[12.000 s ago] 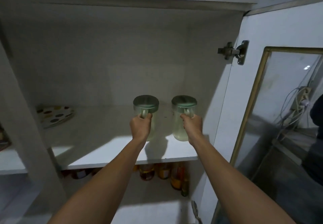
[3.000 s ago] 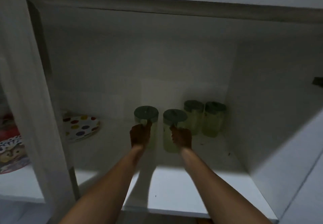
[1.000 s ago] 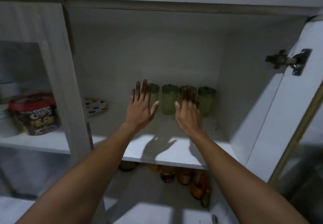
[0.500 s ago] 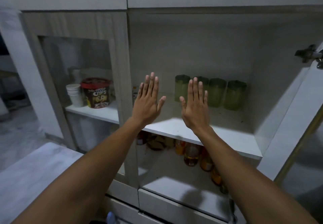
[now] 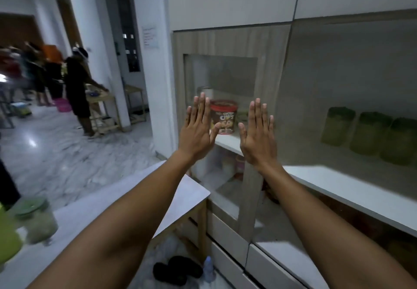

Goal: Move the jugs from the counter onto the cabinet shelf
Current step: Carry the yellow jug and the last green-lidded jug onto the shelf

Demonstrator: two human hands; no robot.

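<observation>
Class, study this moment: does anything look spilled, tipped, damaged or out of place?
Nothing spilled or tipped. The jugs on the cabinet shelf stand upright in a row. One lidded jug remains on the counter, not yet shelved. Both hands, left and right, are open and empty.

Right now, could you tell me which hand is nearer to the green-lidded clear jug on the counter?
Left. The left hand is raised open, up and right of the green-lidded clear jug on the white counter; the right hand, also open, is farther right.
</observation>
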